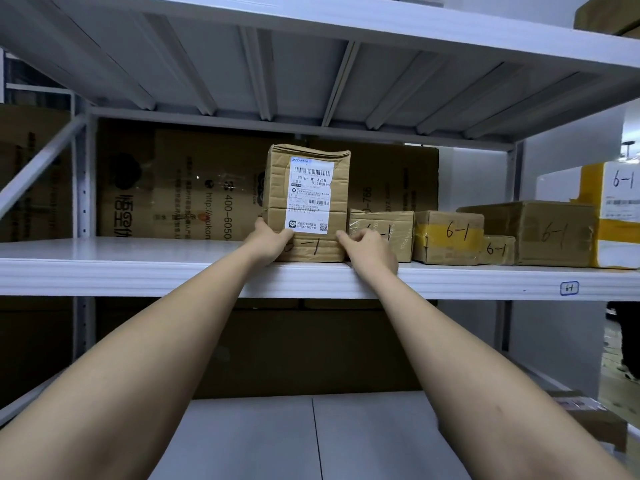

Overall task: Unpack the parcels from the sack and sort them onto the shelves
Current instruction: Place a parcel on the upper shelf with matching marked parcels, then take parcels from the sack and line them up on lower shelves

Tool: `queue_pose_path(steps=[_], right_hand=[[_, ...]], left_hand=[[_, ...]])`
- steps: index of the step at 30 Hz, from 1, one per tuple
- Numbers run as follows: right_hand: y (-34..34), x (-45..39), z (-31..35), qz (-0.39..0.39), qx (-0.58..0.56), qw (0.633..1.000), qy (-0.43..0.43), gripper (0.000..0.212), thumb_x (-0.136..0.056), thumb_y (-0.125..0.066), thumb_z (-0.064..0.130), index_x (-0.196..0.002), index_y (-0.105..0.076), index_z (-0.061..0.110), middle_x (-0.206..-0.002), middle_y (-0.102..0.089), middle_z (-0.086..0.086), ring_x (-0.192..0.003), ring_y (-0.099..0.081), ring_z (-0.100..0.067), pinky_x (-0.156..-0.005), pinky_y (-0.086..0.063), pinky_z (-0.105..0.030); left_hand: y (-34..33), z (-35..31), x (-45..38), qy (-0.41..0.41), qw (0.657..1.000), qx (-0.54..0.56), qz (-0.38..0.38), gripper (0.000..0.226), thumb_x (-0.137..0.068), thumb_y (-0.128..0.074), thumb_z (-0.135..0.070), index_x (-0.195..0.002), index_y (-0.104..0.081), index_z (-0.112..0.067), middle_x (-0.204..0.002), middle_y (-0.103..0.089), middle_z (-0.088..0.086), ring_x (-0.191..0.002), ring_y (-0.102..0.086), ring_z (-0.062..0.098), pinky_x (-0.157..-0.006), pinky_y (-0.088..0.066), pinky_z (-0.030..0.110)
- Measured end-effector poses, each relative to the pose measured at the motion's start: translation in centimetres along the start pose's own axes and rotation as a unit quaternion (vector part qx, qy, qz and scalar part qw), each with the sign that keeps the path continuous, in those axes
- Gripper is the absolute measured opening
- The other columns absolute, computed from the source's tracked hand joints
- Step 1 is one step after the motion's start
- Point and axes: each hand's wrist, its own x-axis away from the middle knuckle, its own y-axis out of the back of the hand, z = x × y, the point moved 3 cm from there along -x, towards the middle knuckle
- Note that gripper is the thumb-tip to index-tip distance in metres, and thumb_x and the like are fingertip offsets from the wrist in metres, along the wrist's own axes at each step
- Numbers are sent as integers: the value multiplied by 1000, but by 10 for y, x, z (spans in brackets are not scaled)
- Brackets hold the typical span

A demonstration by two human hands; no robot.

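Both hands steady a tall labelled parcel (306, 202) upright on the middle shelf (138, 268). The left hand (268, 242) grips its lower corner at 9 o'clock; the right hand (369, 249) pinches the opposite corner, with more parcels (446, 237) marked "6-1" at 3 o'clock.

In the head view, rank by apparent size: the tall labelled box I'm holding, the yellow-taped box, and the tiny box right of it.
1. Tall labelled box, largest, held on the shelf by left hand and right hand.
2. Yellow-taped box.
3. Tiny box, clearly smallest.

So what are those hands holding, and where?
The tall box, by its two lower corners: left hand at one, right hand at the other.
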Motion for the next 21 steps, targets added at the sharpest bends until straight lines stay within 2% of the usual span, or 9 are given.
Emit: queue_pose_path(steps=[2, 4, 6, 8, 11, 14, 17, 21], right_hand=[[5, 3, 0, -38, -53, 998, -5, 32, -90, -45, 55, -88, -60, 27, -88, -64, 4, -84, -57, -22, -63, -36, -28], [13, 8, 2, -93, -119, 988, 13, 26, -93, -43, 47, -79, -55, 28, -76, -61, 6, -75, -57, -19, -55, -34, -25], [16, 13, 11, -129, -170, 976, 51, 24, -94, -44, 38, -75, -52, 26, -65, -55, 8, -63, -51, -13, -50, -32, -24], [15, 19, 25, -144, -203, 965, 84, 22, -94, -46, 31, -74, -53, 24, -61, -52, 9, -57, -45, -9, -50, -31, -24], [-2, 29, 52, -107, -218, 962, 124, 21, -93, -47, 29, -75, -54, 22, -64, -54, 7, -60, -47, -10, -51, -31, -25], [-29, 46, 83, -47, -232, 960, 146, 25, -92, -47, 29, -68, -49, 24, -64, -53, 8, -63, -47, -13, -53, -32, -28], [-62, 75, 118, 4, -246, 955, 169, 22, -93, -48, 30, -72, -53, 22, -64, -53, 7, -64, -49, -15, -54, -35, -28], [-109, 117, 163, 80, -280, 939, 183, 22, -94, -46, 32, -80, -58, 19, -73, -64, 0, -75, -61, -21, -59, -44, -31]], left_hand=[[4, -2, 4, 8, 1000, 9, -18, 80, -94, -48, -45, -152, -7, -7, -151, -33, 16, -135, -36, 35, -111, -32, 41], [13, -2, 9, -2, 997, 13, -71, 75, -94, -45, -48, -152, -14, -11, -152, -32, 15, -135, -37, 34, -107, -33, 42], [26, -2, 14, -44, 988, 26, -144, 65, -94, -44, -49, -147, -28, -16, -146, -39, 11, -127, -46, 28, -102, -39, 41], [37, 0, 20, -100, 972, 35, -212, 50, -95, -43, -45, -137, -42, -18, -137, -48, 5, -113, -51, 18, -91, -42, 34], [54, 6, 31, -139, 954, 31, -263, 26, -96, -41, -37, -115, -54, -25, -117, -59, -1, -98, -55, 12, -81, -43, 30], [73, 16, 47, -131, 957, 34, -258, 16, -96, -41, -34, -101, -55, -28, -100, -64, -6, -95, -62, 17, -86, -52, 42], [105, 35, 69, -113, 957, 7, -267, 20, -95, -41, -34, -84, -57, -29, -85, -66, -7, -84, -65, 19, -82, -53, 46], [159, 73, 100, -85, 951, -33, -295, 30, -96, -38, -37, -79, -59, -23, -71, -65, -3, -74, -64, 19, -76, -54, 47]])
